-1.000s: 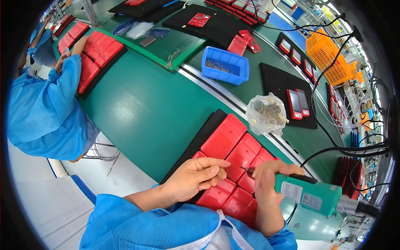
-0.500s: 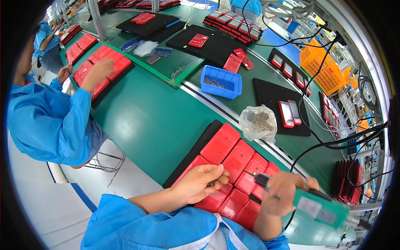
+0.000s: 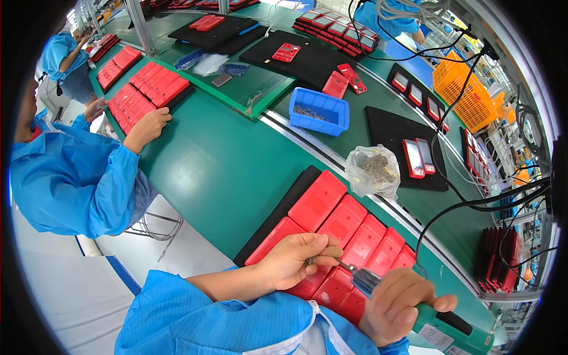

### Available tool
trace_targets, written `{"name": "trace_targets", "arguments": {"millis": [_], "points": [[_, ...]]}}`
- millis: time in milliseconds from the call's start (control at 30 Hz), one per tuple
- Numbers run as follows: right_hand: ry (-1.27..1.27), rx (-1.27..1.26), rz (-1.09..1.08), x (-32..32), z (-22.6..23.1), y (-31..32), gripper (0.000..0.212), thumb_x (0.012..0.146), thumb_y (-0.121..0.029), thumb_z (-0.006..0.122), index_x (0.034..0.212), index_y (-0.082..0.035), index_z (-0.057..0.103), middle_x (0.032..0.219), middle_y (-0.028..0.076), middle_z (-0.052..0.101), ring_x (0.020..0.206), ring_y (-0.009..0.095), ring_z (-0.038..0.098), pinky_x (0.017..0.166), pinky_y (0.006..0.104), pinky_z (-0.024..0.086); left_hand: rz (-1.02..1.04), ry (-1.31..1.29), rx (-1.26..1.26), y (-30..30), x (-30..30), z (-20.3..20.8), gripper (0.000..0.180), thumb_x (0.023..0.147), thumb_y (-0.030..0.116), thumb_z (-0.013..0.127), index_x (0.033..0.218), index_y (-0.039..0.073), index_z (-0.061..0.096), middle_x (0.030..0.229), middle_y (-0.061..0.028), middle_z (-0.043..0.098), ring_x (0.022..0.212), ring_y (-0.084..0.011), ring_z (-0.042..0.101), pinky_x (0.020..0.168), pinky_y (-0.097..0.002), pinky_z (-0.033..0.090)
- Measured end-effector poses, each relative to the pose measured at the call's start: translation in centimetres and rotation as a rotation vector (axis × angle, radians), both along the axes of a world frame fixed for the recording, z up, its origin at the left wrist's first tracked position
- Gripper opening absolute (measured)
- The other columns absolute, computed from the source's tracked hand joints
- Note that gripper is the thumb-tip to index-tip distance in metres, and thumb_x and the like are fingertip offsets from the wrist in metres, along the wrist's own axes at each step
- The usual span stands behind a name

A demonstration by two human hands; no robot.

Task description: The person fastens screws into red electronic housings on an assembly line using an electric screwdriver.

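Observation:
My left hand is closed in a pinch on a small cluster of screws, with light covers on the fingertips. My right hand grips a green electric screwdriver with a dark cord. The screwdriver's thin bit points left and meets the left fingertips; whether a screw sits on its tip is too small to tell. Below both hands, rows of red plastic casings lie on a black mat. My hands and forearms hide some of the nearer casings.
Beyond the casings stand a clear bag of screws and a blue bin of small metal parts. A black cable loops at the right. To the left, a co-worker's hand is beside another batch of red casings.
My right hand has brought the screwdriver lower and its bit to the left fingertips. The left hand keeps its pinch. The co-worker's hand has moved off the casings to their near edge.

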State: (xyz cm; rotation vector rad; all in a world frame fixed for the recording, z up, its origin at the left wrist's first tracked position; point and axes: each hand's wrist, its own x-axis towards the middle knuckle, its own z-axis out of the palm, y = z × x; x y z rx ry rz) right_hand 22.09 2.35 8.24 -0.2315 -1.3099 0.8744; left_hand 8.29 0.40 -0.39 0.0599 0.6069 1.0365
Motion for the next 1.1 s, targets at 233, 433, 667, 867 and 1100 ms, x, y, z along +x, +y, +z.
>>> {"name": "trace_targets", "arguments": {"millis": [233,433,667,867,1100], "points": [[-0.016,-0.087,-0.015,-0.6,-0.6,-0.4,0.033,0.077,-0.024,0.063,0.096,-0.016,0.037,0.046,-0.001,0.043,0.036,0.01,0.041,0.033,0.0208,0.034,-0.021,-0.034,0.033,-0.3,0.2,0.4,0.026,0.089,0.021,0.043,0.1,-0.002,0.05,0.095,-0.0108,0.059,0.082,-0.0131,0.062,0.044,-0.0149,0.039],[-0.039,-0.052,0.006,-0.7,-0.7,-0.4,0.032,0.078,-0.023,0.062,0.098,-0.016,0.038,0.047,-0.001,0.043,0.036,0.01,0.041,0.032,0.0208,0.033,-0.032,-0.044,0.051,-0.4,0.0,0.9,0.026,0.089,0.021,0.043,0.101,-0.001,0.05,0.094,-0.0105,0.06,0.084,-0.0127,0.061,0.045,-0.0148,0.039],[-0.008,-0.005,-0.043,-0.3,-0.3,0.1,0.029,0.081,-0.018,0.058,0.102,-0.014,0.039,0.049,-0.002,0.041,0.037,0.009,0.039,0.035,0.0207,0.034,-0.06,-0.015,0.074,-0.7,0.1,0.1,0.022,0.088,0.018,0.045,0.098,-0.001,0.052,0.093,-0.012,0.06,0.077,-0.0127,0.061,0.045,-0.0151,0.039],[-0.004,0.016,-0.028,-0.2,-0.1,0.2,0.027,0.082,-0.017,0.056,0.104,-0.014,0.039,0.05,-0.003,0.039,0.037,0.008,0.038,0.037,0.0206,0.033,-0.08,-0.037,0.107,-0.6,-0.1,0.3,0.02,0.087,0.02,0.049,0.091,0.001,0.053,0.082,-0.0071,0.059,0.063,-0.0069,0.054,0.041,-0.0144,0.034],[-0.01,0.032,-0.006,-0.2,-0.3,0.2,0.028,0.082,-0.017,0.057,0.103,-0.013,0.039,0.048,-0.003,0.04,0.037,0.008,0.039,0.036,0.0202,0.033,-0.06,-0.104,0.035,-0.6,-0.1,0.8,0.018,0.087,0.018,0.049,0.088,0.0,0.053,0.075,-0.0056,0.057,0.055,-0.0064,0.048,0.039,-0.015,0.032]]}}
